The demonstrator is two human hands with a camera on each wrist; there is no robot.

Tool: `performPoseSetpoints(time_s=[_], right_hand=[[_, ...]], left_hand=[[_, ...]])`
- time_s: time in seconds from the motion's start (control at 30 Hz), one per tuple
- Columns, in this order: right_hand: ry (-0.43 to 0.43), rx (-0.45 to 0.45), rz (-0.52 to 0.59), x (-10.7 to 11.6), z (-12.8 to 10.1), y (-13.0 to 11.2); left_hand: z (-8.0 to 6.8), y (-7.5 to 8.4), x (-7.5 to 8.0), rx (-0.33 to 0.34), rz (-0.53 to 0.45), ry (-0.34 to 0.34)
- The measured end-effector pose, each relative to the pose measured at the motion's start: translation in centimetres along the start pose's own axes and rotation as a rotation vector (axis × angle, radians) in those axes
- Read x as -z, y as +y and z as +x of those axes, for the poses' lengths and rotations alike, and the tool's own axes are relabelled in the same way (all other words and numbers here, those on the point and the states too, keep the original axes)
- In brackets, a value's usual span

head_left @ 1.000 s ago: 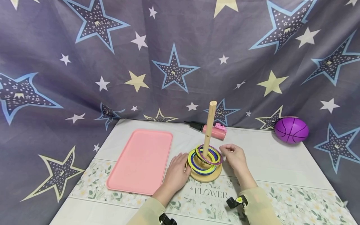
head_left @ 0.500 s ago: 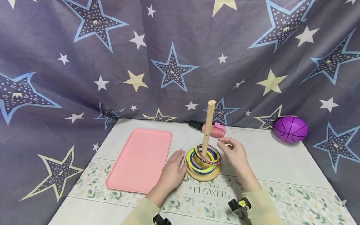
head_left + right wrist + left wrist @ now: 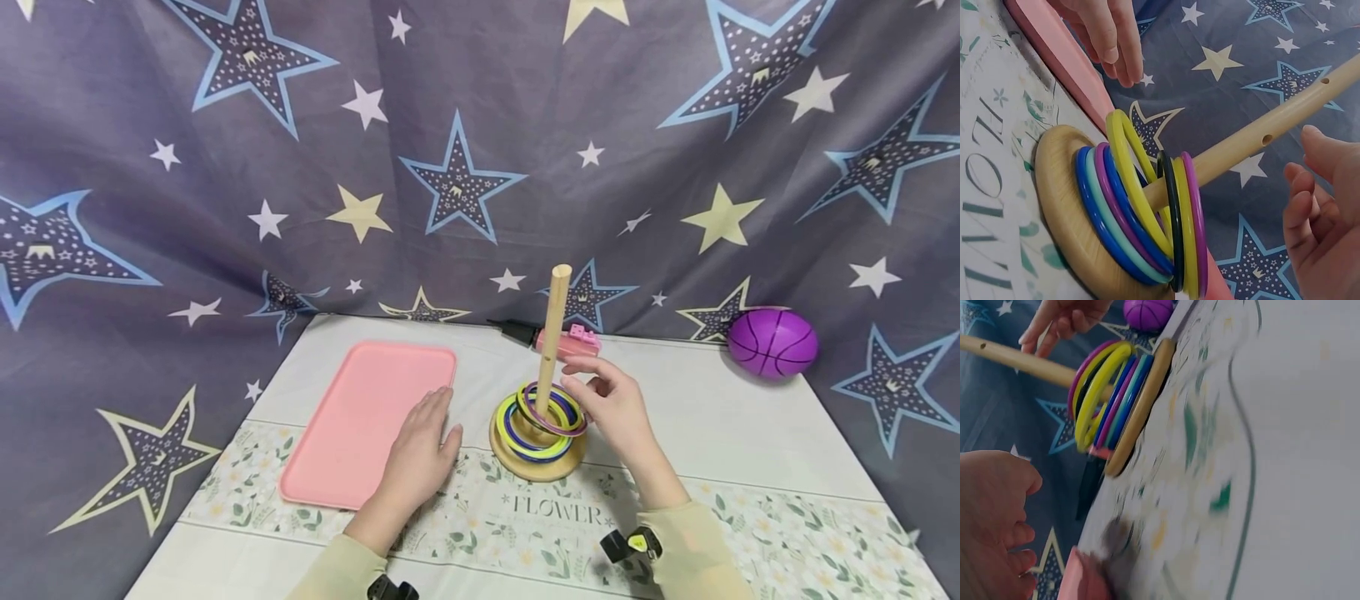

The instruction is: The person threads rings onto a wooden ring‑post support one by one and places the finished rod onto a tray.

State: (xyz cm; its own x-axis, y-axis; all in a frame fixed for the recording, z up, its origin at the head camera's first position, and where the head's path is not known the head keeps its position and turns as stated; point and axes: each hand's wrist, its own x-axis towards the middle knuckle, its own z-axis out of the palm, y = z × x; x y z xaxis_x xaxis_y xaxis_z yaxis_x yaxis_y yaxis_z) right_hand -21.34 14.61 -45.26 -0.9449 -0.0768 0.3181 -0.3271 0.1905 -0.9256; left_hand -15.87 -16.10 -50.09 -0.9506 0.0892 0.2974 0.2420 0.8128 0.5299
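Note:
A wooden peg point(image 3: 553, 325) stands upright on a round wooden base point(image 3: 542, 477), carrying several coloured rings. In the right wrist view, blue, light blue and purple rings point(image 3: 1100, 169) lie low against the base. A yellow ring point(image 3: 1124, 156) leans at a tilt above them. Over it hang a dark ring point(image 3: 1175, 237), another yellow one and a purple ring point(image 3: 1192, 200). My right hand point(image 3: 618, 412) hovers just right of the peg, fingers loosely bent, holding nothing. My left hand point(image 3: 416, 454), fingers straight, is over the right edge of the pink tray point(image 3: 348, 425), away from the rings.
Behind the peg lies a pink and black hand pump point(image 3: 573, 343). A purple ball point(image 3: 772, 343) sits at the back right of the table. A star-patterned curtain point(image 3: 465, 83) hangs along the back and sides.
My left hand has left the side of the ring base and moved left over the tray edge. My right hand has risen slightly and shifted left toward the peg. The rings keep their places.

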Motion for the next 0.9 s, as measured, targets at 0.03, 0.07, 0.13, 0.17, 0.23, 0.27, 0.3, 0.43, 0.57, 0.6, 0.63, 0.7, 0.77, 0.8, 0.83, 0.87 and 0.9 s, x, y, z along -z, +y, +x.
performPoseSetpoints(time_s=[0.03,0.07,0.13,0.17,0.23,0.27,0.3,0.43,0.57,0.6,0.63,0.7,0.77,0.8,0.83,0.87,0.9], right_hand=[[-0.001,0.0,0.008,-0.1,0.0,0.0],[-0.002,0.002,0.013,-0.1,0.0,0.0],[-0.005,0.005,0.019,-0.3,0.0,-0.1],[-0.007,0.007,0.018,-0.3,0.0,-0.1],[-0.012,0.012,0.017,-0.5,0.1,-0.3],[-0.015,0.012,0.016,-0.6,0.1,-0.4],[-0.019,0.012,0.016,-0.6,0.1,-0.5],[-0.029,0.005,0.013,-0.9,0.2,-0.8],[-0.034,0.007,-0.002,-1.0,0.3,-0.8],[-0.036,0.01,-0.007,-1.0,0.3,-0.9],[-0.036,0.014,-0.009,-1.1,0.3,-0.9],[-0.035,0.026,-0.013,-1.2,0.4,-1.0],[-0.035,0.034,-0.014,-1.3,0.4,-1.1],[-0.034,0.036,-0.014,-1.3,0.4,-1.2],[-0.033,0.041,-0.016,-1.4,0.4,-1.2],[-0.033,0.045,-0.018,-1.4,0.3,-1.3],[-0.033,0.046,-0.021,-1.5,0.3,-1.3]], left_hand=[[0.0,-0.3,0.3,-0.006,0.011,0.01],[0.0,-0.6,0.5,-0.009,0.02,0.018],[-0.1,-1.3,1.0,-0.012,0.038,0.031],[-0.1,-1.7,1.2,-0.013,0.051,0.036],[-0.1,-2.6,1.6,-0.008,0.075,0.039],[-0.1,-3.0,1.8,-0.007,0.087,0.038],[-0.1,-3.5,2.0,-0.006,0.099,0.034],[-0.2,-5.2,2.8,0.002,0.139,0.022],[-0.2,-6.8,3.7,0.015,0.16,0.031],[-0.2,-7.3,3.9,0.019,0.164,0.034],[-0.2,-7.7,4.2,0.024,0.164,0.037],[-0.2,-8.4,4.7,0.038,0.16,0.038],[-0.4,-9.2,5.3,0.046,0.157,0.037],[-0.4,-9.6,5.6,0.05,0.157,0.036],[-0.5,-9.9,5.9,0.055,0.157,0.035],[-0.6,-10.3,6.3,0.06,0.158,0.035],[-0.6,-10.6,6.6,0.069,0.16,0.034]])
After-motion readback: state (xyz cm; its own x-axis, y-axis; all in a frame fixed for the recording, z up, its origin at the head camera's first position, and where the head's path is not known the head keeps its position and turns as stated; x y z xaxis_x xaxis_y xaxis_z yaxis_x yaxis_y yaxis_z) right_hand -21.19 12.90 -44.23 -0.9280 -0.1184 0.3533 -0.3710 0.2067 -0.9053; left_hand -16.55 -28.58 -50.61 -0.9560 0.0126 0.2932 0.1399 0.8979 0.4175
